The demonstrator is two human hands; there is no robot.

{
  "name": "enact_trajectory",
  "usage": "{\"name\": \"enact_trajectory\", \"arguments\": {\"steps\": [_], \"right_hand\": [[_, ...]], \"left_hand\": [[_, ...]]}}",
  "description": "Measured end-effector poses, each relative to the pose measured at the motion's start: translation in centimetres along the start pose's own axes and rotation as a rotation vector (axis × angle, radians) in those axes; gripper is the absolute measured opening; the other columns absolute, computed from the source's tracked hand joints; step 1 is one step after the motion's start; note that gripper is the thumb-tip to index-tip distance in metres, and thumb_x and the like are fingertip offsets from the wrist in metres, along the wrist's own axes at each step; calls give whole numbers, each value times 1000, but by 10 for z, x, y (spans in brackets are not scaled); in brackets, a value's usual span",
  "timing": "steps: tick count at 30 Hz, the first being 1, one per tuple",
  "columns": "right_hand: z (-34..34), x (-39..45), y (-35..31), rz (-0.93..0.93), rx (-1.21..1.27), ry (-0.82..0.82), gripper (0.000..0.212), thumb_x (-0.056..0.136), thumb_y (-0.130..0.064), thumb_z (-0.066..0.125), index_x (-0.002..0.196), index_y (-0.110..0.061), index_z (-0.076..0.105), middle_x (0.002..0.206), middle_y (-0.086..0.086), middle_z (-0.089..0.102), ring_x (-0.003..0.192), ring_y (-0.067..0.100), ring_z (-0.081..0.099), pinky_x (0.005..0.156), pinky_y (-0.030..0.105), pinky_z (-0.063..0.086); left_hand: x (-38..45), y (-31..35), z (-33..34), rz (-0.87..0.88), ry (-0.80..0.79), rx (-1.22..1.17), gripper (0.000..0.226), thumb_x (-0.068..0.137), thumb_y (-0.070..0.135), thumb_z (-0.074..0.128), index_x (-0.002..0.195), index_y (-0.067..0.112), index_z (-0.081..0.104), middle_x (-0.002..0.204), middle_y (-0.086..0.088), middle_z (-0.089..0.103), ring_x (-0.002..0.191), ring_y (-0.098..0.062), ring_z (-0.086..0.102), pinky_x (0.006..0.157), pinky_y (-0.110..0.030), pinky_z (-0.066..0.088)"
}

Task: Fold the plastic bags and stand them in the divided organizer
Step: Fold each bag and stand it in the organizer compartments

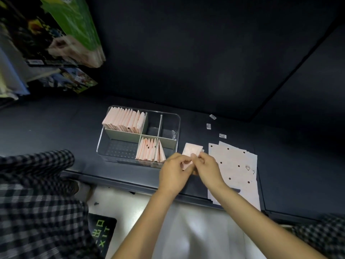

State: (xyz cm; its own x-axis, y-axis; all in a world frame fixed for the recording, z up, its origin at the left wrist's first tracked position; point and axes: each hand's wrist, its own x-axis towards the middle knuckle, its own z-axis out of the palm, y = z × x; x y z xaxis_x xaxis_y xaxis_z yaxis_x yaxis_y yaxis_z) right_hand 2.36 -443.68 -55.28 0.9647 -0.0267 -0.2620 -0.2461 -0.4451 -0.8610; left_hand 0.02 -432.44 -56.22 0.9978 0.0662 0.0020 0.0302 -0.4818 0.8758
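Basically a pink plastic bag is pinched between the left hand and right hand, just right of the clear divided organizer. Probably thin, floppy and slippery, so it's best gripped along the creased edges.

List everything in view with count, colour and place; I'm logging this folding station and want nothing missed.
Divided organizer: one, clear with grey-green dividers, on the dark counter.
Folded bags, back-left compartment: a dense row, pink, upright.
Folded bags, front compartments: several, pink, upright.
Bag being folded: one, pink, held right of the organizer.
Flat bags: small stack, pale with dark dots, right, overhanging the counter edge.
Label stickers: three, white, behind the stack.
Printed packages: several, green and multicoloured, upper left.
Left hand, right hand: both pinching the bag.
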Motion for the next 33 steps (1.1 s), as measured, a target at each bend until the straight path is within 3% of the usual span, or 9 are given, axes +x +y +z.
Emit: {"name": "enact_trajectory", "arguments": {"steps": [3, 6, 11, 15, 19, 23, 26, 29, 33], "right_hand": [[5, 15, -1, 8, -43, -2, 24, 95, -14, 46, 94, 7, 57, 88, 25, 63, 85, 40, 59, 82, 52, 49], [7, 27, -5, 15, -108, 40, 11, 95, -19, 48, 93, -9, 50, 79, 7, 61, 81, 28, 56, 70, 33, 45], [22, 45, -17, -65, -255, 51, 11, 85, -24, 64, 80, -19, 55, 73, -3, 63, 75, 18, 60, 69, 28, 47], [44, 57, -26, -144, -446, 53, 10, 83, -22, 63, 76, -21, 55, 67, -9, 58, 77, 18, 60, 66, 26, 43], [68, 64, -31, -179, -666, 17, 3, 83, -19, 56, 83, -17, 58, 90, 5, 68, 87, 29, 62, 70, 31, 46], [85, 68, -32, -142, -793, -9, 12, 87, -18, 54, 95, -11, 59, 98, 10, 67, 93, 34, 62, 67, 32, 45], [92, 70, -33, -88, -717, -60, 17, 90, -22, 55, 91, -9, 66, 92, 12, 69, 90, 32, 64, 71, 33, 49], [92, 70, -32, -70, -610, -141, 21, 88, -9, 49, 82, -9, 68, 88, 14, 70, 88, 31, 65, 74, 32, 50], [71, 60, -22, 0, -268, -138, 27, 85, 3, 48, 99, -6, 69, 92, 16, 71, 83, 27, 69, 75, 32, 58]], "left_hand": [[7, -16, -11, -27, 45, -25, 15, 87, 24, 64, 100, 20, 73, 93, 5, 55, 92, -17, 54, 82, -32, 47], [12, -35, -20, -63, 233, 313, 19, 92, 27, 56, 104, 24, 71, 102, -2, 52, 96, -22, 48, 83, -34, 41], [15, -59, -22, -134, 147, 660, 26, 95, 41, 44, 110, 34, 65, 108, 0, 44, 100, -21, 38, 84, -32, 31], [14, -72, -25, -234, 202, 598, 24, 95, 39, 44, 104, 32, 65, 109, 0, 41, 98, -20, 34, 81, -32, 27], [16, -76, -26, -241, 239, 522, 20, 95, 34, 47, 98, 30, 67, 109, 0, 41, 97, -20, 34, 80, -31, 25], [16, -76, -23, -240, 260, 450, 20, 94, 31, 50, 102, 26, 68, 110, -3, 45, 100, -22, 37, 81, -33, 28], [16, -75, -23, -232, 280, 399, 19, 93, 28, 53, 102, 23, 69, 109, -5, 47, 100, -24, 39, 82, -34, 30], [15, -72, -22, -185, 283, 385, 20, 92, 25, 55, 106, 24, 68, 108, -6, 48, 99, -25, 40, 82, -35, 32], [18, -72, -19, -135, 189, 467, 21, 92, 29, 53, 109, 31, 66, 113, -3, 45, 103, -23, 37, 84, -35, 28]]}}
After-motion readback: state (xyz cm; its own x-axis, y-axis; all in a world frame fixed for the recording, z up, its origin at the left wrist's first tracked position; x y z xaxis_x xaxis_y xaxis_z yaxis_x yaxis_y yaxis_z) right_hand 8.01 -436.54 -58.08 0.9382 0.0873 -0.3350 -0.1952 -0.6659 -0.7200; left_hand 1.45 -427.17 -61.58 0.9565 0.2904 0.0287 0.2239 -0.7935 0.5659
